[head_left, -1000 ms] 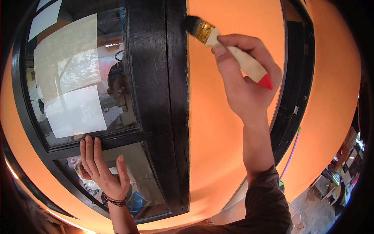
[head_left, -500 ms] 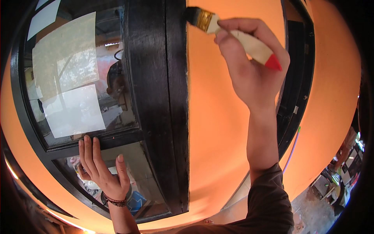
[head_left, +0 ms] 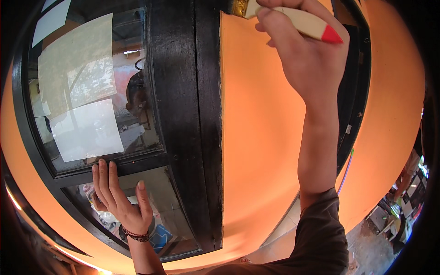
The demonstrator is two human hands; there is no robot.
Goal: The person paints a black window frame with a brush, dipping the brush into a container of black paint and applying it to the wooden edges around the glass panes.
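Observation:
My right hand (head_left: 307,55) is closed round a flat paintbrush (head_left: 302,23) with a pale handle, a red tip and a gold-coloured ferrule. It is raised at the top, by the edge where the black wooden frame (head_left: 181,105) meets the orange wall (head_left: 261,119). The bristles point left and are mostly cut off by the picture's upper edge. Lower left, my left hand (head_left: 121,201) rests with fingers spread against the glazed panel, its fingertips on the black crossbar (head_left: 142,163). Nothing is in that hand.
Paper sheets (head_left: 87,130) cover part of the upper glass pane (head_left: 137,59), which mirrors a person. Another black frame (head_left: 357,91) stands to the right. Beside it a thin purple line (head_left: 346,172) runs down the wall. Clutter (head_left: 398,206) lies on the floor far right.
My right hand has moved up and slightly right with the paintbrush, carrying its bristles to the upper edge of the picture. The left hand stays where it was.

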